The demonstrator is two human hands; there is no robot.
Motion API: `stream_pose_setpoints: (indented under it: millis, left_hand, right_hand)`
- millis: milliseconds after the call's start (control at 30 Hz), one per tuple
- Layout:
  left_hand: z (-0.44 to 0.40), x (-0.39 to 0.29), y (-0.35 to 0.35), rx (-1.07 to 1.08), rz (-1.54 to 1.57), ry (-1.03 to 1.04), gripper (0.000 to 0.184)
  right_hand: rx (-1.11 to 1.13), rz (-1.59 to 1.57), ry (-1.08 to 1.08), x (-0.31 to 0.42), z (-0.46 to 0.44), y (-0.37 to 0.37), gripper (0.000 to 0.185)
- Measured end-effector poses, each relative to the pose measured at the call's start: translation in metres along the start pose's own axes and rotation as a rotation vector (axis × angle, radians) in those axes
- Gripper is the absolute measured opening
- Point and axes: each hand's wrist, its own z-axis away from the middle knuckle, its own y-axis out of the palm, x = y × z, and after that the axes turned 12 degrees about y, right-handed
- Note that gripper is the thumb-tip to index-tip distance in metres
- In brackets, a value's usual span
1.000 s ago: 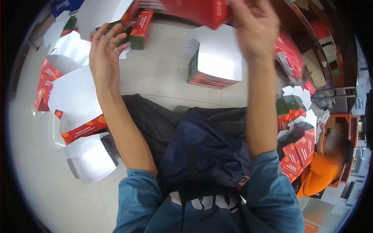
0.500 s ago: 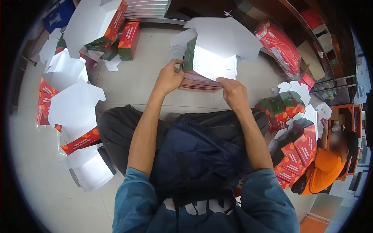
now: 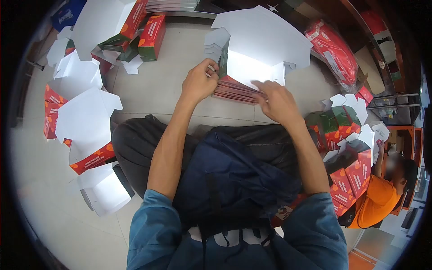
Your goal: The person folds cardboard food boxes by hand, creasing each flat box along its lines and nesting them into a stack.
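The stack of nested cartons stands on the tiled floor, in front of the wearer's crossed legs. The uppermost carton is open, white interior facing up, with its broad lid panel extended to the rear.

Left hand: fingers curled, narrow spacing, at the left front corner of the stack. Grip cannot be determined. Position matches the previous frame.

Right hand: fingers bent and partly blurred, at the right front edge. Grip cannot be determined. In the previous frame, these fingers were sharp at the same edge; in the first frame, both hands were raised away from the stack, and the broad lid panel was not on it.

Right side: wrapped red pack, piled red cartons, person in orange.
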Motion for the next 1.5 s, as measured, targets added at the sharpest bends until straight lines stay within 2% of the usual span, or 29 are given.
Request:
stream_pose_setpoints:
  millis: [33, 133, 233, 333, 433, 733, 1033, 1333, 1500]
  left_hand:
    - [-0.001, 0.001, 0.001, 0.017, -0.023, -0.001, 0.021]
    - [0.0, -0.001, 0.005, 0.057, -0.052, -0.002, 0.021]
    - [0.002, -0.001, 0.002, 0.067, -0.09, -0.005, 0.021]
    - [0.002, 0.0, -0.002, 0.086, -0.101, -0.008, 0.021]
    - [0.0, 0.002, -0.002, 0.113, -0.111, -0.006, 0.021]
    - [0.002, -0.006, -0.009, 0.214, -0.159, 0.031, 0.026]
    - [0.005, -0.012, -0.012, 0.262, -0.238, 0.114, 0.027]
    - [0.004, -0.017, -0.014, 0.323, -0.265, 0.03, 0.029]
    - [0.004, -0.017, -0.014, 0.307, -0.286, 0.044, 0.03]
  right_hand:
    - [-0.005, -0.135, 0.008, 0.007, -0.002, 0.001, 0.024]
    - [-0.111, -0.136, -0.07, 0.032, -0.013, 0.025, 0.022]
    - [-0.003, 0.05, 0.03, 0.046, -0.021, 0.032, 0.021]
    - [-0.153, 0.095, -0.085, 0.047, -0.018, 0.042, 0.018]
    - [-0.2, 0.154, -0.11, 0.049, -0.012, 0.046, 0.017]
    - [-0.273, 0.084, -0.058, 0.043, -0.011, 0.05, 0.019]
    - [-0.272, -0.041, -0.139, 0.043, -0.007, 0.039, 0.027]
    - [-0.16, 0.096, -0.032, 0.049, -0.016, 0.044, 0.015]
    - [-0.058, 0.124, -0.029, 0.044, -0.016, 0.052, 0.015]
